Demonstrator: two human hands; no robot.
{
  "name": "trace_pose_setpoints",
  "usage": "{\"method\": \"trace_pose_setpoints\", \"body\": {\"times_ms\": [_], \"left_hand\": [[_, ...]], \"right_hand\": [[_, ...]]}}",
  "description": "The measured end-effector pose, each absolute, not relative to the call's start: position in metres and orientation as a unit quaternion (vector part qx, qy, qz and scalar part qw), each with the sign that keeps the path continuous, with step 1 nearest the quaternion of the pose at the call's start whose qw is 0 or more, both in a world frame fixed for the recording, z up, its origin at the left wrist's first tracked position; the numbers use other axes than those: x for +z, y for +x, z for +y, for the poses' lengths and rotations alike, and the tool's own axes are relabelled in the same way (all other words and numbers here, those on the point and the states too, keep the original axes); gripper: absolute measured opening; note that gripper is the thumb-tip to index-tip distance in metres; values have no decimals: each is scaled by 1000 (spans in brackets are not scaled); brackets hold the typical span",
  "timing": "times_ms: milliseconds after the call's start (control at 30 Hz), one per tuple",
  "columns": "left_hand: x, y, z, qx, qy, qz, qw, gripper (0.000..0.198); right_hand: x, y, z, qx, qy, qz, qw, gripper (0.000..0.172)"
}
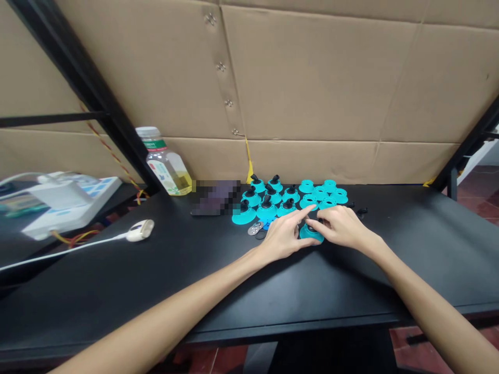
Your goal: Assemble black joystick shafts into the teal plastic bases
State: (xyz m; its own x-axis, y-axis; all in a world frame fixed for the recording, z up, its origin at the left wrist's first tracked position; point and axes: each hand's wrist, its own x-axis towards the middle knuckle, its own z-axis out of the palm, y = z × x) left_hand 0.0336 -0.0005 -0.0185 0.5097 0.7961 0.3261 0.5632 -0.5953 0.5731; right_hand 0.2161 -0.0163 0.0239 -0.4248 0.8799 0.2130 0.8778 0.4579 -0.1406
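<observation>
A turquoise flared round base [311, 237] sits low over the black table, between my two hands. My left hand [281, 235] grips its side, thumb along the near edge and index finger stretched across the far side. From the right, my right hand [343, 226] pinches close over the centre of the base, where something dark shows; the fingers hide most of it. Left of my hands, several turquoise bases with black knobs [266, 203] stand in rows. Beyond my hands lie several bare turquoise rings [310, 200] with open centres.
Clear discs [255, 228] and a blue piece [268, 223] lie beside my left hand. Small black parts [362, 211] are to the right. Farther left are a phone-like dark object [215, 200], a bottle [167, 163] and a white cable connector [140, 230]. Cardboard [312, 78] walls the back.
</observation>
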Motion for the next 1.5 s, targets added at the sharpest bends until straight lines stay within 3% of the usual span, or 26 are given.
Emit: {"method": "trace_pose_setpoints", "body": {"times_ms": [200, 400, 533, 667, 867, 967, 1167, 1400, 1500], "left_hand": [[-15, 27, 6, 221, 854, 345, 320, 78], [-17, 27, 8, 221, 808, 354, 415, 71], [-20, 33, 4, 261, 813, 401, 332, 67], [-20, 35, 2, 294, 846, 387, 221, 76], [-16, 27, 9, 227, 814, 338, 415, 72], [-15, 26, 10, 221, 791, 335, 462, 71], [-16, 33, 3, 269, 782, 404, 392, 59], [-17, 38, -1, 305, 811, 416, 277, 32], [-16, 38, -1, 322, 814, 408, 261, 39]], "right_hand": [[25, 223, -16, 75, -472, -862, 171, 35], [24, 222, -15, 69, -474, -862, 169, 40], [24, 215, -17, 0, -529, -839, 125, 47], [23, 212, -18, -17, -531, -840, 112, 50], [28, 218, -20, 24, -497, -858, 129, 44], [28, 219, -20, 36, -505, -852, 136, 44], [22, 215, -16, -13, -552, -825, 118, 46], [17, 211, -15, -50, -573, -811, 107, 51], [16, 212, -15, -39, -561, -818, 123, 50]]}}
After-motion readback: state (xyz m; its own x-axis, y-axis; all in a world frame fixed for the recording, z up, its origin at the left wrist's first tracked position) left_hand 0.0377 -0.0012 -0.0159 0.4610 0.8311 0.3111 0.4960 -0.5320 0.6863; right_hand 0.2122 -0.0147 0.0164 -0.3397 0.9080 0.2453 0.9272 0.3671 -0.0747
